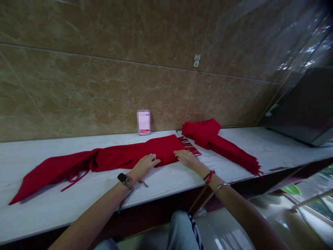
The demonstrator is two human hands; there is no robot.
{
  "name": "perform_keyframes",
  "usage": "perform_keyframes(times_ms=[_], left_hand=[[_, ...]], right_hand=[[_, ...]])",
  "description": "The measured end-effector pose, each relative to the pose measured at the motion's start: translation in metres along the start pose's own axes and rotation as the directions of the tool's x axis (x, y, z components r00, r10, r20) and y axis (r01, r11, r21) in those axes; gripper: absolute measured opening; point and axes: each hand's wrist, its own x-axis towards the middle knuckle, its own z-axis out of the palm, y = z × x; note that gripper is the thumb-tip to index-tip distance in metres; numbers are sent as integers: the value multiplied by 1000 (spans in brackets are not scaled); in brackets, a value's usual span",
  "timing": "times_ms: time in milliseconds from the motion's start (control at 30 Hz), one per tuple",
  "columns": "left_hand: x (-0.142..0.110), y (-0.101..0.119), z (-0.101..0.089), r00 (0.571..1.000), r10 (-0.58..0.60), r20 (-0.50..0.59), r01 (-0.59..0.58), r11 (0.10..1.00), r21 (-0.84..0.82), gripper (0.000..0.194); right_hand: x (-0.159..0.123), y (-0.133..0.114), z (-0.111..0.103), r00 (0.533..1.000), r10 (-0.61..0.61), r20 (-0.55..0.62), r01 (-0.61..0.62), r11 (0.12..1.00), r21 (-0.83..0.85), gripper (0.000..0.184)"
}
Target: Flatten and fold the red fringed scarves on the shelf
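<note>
A long red scarf [122,155] lies stretched along the white tabletop, with a fringe at its right end. Toward its left part the cloth is gathered, and a thin red cord hangs there. My left hand [144,167] rests on the near edge of the scarf, its fingers slightly bent and the thumb apart. Close to the fringe, my right hand [187,159] lies on the same cloth with fingers stretched out. A second red scarf [213,137], folded over at its far end and fringed at the near end, lies to the right of my hands.
A small pale card or box [144,122], blurred out, leans against the brown marbled wall [104,86]. On the right stands a large dark grey box-like object [299,107]. The white table's [161,189] front edge runs just before my knees. A green basin [291,189] sits lower right.
</note>
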Motion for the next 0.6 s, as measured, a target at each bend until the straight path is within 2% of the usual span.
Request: perform_keyframes(times_ms=[200,333,400,500,600], left_hand=[[-1,-3,7,998,-38,-42,30,987,-159,41],[-2,-8,13,998,-26,-63,12,976,-217,46],[-3,-11,14,1000,-2,-11,-1,969,-248,56],[-5,-14,13,991,27,133,11,961,-277,71],[-7,-12,10,977,-6,213,57,971,-231,73]], right_hand=[[0,-4,-9,991,-78,105,76,997,26,40],[0,-4,-15,981,-109,159,114,993,-18,44],[-1,-3,-17,972,-141,186,153,987,-50,43],[-6,2,-17,961,-161,225,183,980,-77,41],[-11,9,-13,954,-178,240,199,978,-65,39]])
